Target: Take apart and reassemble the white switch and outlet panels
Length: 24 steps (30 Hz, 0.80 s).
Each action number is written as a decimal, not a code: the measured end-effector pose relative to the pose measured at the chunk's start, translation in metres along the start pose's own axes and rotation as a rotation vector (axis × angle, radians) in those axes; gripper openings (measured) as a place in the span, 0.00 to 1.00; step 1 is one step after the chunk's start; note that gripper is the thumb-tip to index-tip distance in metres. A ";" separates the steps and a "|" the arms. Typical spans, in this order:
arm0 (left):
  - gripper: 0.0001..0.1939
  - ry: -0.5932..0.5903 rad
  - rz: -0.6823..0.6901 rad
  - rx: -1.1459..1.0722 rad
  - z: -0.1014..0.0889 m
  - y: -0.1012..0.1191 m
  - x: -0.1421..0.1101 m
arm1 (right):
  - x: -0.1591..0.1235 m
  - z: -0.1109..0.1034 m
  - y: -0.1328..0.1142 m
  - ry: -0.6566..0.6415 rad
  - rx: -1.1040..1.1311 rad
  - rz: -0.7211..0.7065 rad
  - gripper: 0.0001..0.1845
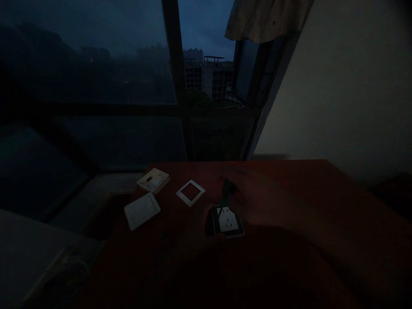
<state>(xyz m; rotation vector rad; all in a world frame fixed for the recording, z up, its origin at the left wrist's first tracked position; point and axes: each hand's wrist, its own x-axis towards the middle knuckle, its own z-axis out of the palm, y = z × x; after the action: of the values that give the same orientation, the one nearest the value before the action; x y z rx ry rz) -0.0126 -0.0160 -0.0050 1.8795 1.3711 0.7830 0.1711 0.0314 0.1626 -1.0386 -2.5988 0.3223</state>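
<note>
A white wall socket (228, 219) in a dark-edged frame lies on the red-brown table in front of me. My left hand (200, 227) grips it at its left side, though the dim light hides most of its fingers. My right hand (254, 199) comes in from the right, its fingers closed round a small screwdriver (226, 192) with a dark green and black handle. The screwdriver slants down, its tip at the upper left part of the socket. Just beyond my left hand lies a square white cover frame (190, 192), flat on the table.
To the left are a white switch plate (142, 210) and a white mounting box (153, 180), near the table's (302, 176) left edge. Large dark-framed windows (112, 56) stand behind the table. A pale wall (347, 86) rises at the right. The room is very dim.
</note>
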 end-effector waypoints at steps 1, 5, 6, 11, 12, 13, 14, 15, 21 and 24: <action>0.38 0.006 0.003 0.002 0.000 0.000 0.000 | 0.000 0.000 0.000 0.001 -0.019 0.011 0.13; 0.38 0.001 -0.013 -0.011 0.000 0.001 0.000 | 0.003 0.002 0.004 0.014 -0.037 0.037 0.09; 0.38 0.000 -0.013 -0.013 0.000 0.001 0.000 | 0.003 0.003 0.005 0.018 -0.026 0.034 0.09; 0.39 -0.023 -0.021 -0.011 -0.001 -0.001 0.000 | -0.001 0.002 0.004 0.027 0.031 -0.033 0.21; 0.39 -0.033 -0.025 -0.018 -0.002 -0.001 0.000 | -0.002 0.002 0.005 0.028 0.035 -0.045 0.23; 0.39 -0.039 -0.024 -0.025 -0.003 0.000 0.000 | -0.003 0.002 0.005 0.032 0.030 -0.044 0.24; 0.39 -0.040 -0.015 -0.031 -0.003 0.000 0.000 | -0.003 0.002 0.006 0.037 0.018 -0.031 0.23; 0.39 -0.039 -0.002 -0.036 -0.004 0.001 0.000 | -0.002 0.003 0.007 0.040 0.004 -0.011 0.21; 0.37 -0.050 -0.018 -0.066 -0.004 0.001 0.000 | 0.003 0.005 0.012 0.042 0.041 0.008 0.10; 0.41 -0.068 -0.048 -0.056 -0.004 -0.003 0.000 | 0.001 0.001 0.011 0.053 0.118 -0.046 0.11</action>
<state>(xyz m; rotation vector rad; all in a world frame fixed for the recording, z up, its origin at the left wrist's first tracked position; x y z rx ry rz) -0.0172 -0.0150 -0.0050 1.8071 1.3334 0.7202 0.1763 0.0398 0.1582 -0.9336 -2.5186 0.4256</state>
